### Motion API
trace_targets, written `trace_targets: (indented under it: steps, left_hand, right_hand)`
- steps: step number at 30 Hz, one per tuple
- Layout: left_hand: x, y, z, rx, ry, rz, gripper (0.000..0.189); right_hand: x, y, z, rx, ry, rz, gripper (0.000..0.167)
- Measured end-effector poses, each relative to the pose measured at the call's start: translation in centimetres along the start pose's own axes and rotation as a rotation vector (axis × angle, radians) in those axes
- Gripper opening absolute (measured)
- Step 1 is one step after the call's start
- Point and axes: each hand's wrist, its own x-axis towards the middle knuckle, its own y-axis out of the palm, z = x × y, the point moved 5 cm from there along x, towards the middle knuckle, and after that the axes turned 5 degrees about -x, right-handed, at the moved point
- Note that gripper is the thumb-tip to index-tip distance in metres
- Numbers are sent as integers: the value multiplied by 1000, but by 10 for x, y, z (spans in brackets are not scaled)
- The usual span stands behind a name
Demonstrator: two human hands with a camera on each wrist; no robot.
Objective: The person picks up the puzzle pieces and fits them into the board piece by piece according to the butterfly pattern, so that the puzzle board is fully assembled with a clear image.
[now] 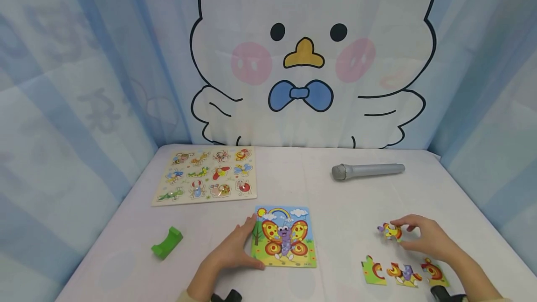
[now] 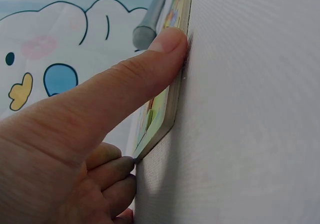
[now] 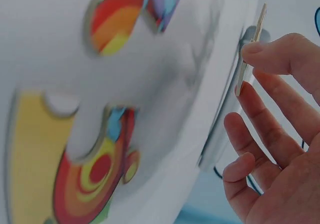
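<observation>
My left hand grips the left side of a square butterfly jigsaw puzzle lying on the table. Its thumb lies by the lower left corner, and the fingers reach up the left edge. In the left wrist view the thumb covers part of the puzzle's thick edge. My right hand pinches a yellow, orange and purple puzzle piece between thumb and fingers, raised over the table. Edge-on, that piece looks thin in the right wrist view. Just below lie three loose pieces: a green-edged one, a purple-and-orange one and a red-ringed one.
A wooden insect puzzle board lies at the back left. Nearer the front left is a green arch-shaped block. A grey toy microphone lies at the back right. Printed curtains stand behind and beside the white table.
</observation>
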Motion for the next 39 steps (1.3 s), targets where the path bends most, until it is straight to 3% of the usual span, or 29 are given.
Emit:
trace_targets:
  steps: [16,39]
  left_hand:
    - [-1,0,0,-8,-2,-5,120]
    - [1,0,0,0,-7,2,121]
  right_hand:
    - [14,6,50,32,-169,20,42]
    - [35,32,114,112,-333,71,39]
